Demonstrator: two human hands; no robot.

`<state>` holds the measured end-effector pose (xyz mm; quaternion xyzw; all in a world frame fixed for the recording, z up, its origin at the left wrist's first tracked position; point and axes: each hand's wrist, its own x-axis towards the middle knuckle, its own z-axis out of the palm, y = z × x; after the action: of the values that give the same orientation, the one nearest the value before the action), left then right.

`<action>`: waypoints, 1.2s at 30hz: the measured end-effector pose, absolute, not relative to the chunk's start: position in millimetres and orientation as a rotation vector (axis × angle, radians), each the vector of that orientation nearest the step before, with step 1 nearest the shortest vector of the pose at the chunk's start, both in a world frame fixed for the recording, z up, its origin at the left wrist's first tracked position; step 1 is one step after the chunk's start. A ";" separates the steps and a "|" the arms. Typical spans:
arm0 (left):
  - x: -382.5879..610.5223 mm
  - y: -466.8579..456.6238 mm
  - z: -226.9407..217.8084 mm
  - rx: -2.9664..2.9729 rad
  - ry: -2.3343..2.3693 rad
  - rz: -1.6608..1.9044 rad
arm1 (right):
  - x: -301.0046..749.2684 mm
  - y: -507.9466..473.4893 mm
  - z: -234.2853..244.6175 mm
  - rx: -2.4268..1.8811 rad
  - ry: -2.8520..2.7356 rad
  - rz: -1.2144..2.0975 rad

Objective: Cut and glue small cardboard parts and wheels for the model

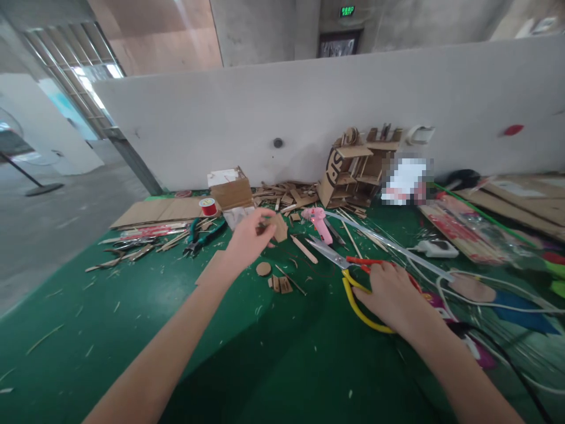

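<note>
I am pinching a small cardboard piece (281, 228) between the thumb and fingers of my left hand (253, 232), over the middle of the green table (110, 318) toward its far edge. I am taking it by its near side, it seems, to leave the far side free of my fingers.

My right hand (392, 291) is closing around the handles of the scissors (332, 253), nearer the table's right edge. My fingers are wrapping the red handle and my thumb is sitting at the yellow loop, so the blades are pointing away from me, toward the far edge. The handles are standing apart; whether the blades are touching the table, I cannot tell.

Between my 2 arms, 1 cardboard disc (263, 269) and some small folded strips (281, 285) are lying within easy reach, probably for that reason. The pink glue gun (325, 231) is resting just beyond the scissors, probably to be handy too. The teal-handled pliers (203, 235) are lying toward the far left corner, and a cardboard shelf (348, 171) is standing by the far edge, likely out of my way.
</note>
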<state>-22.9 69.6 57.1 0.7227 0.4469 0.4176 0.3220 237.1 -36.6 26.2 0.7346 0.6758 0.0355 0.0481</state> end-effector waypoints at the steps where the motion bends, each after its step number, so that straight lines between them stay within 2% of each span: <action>1: -26.5 64.6 45.7 1.851 1.181 1.057 | 237.0 -37.8 26.8 2.220 2.064 0.097; 5: -33.5 53.6 13.7 1.989 1.340 0.910 | 231.9 -44.5 40.2 2.185 2.056 0.049; 10: -35.8 49.5 6.9 2.397 1.610 0.650 | 204.8 -39.5 60.5 2.166 2.195 0.238; 16: -55.8 38.6 20.5 2.691 1.520 0.283 | 166.2 3.1 31.2 1.964 2.554 0.469; 19: -62.5 32.8 31.1 2.748 1.429 0.191 | 160.1 17.8 15.2 1.904 2.583 0.475; 24: -56.3 37.4 33.8 2.622 1.499 0.325 | 160.5 18.4 9.7 1.925 2.577 0.442; 27: -47.9 48.8 22.4 2.484 1.593 0.544 | 159.7 17.4 10.1 2.005 2.565 0.430; 31: -42.6 62.2 6.2 2.510 1.520 0.564 | 157.3 18.9 10.0 2.082 2.596 0.401; 34: -44.3 66.9 1.2 2.466 1.461 0.628 | 156.0 18.1 10.5 2.231 2.699 0.237; 36: -45.5 69.0 0.4 2.378 1.447 0.681 | 155.2 17.3 10.3 2.353 2.797 -0.008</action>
<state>-45.5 69.0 0.4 0.8220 0.5001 0.2353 0.1374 155.2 17.3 10.3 0.6226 0.7402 -0.0022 -0.2539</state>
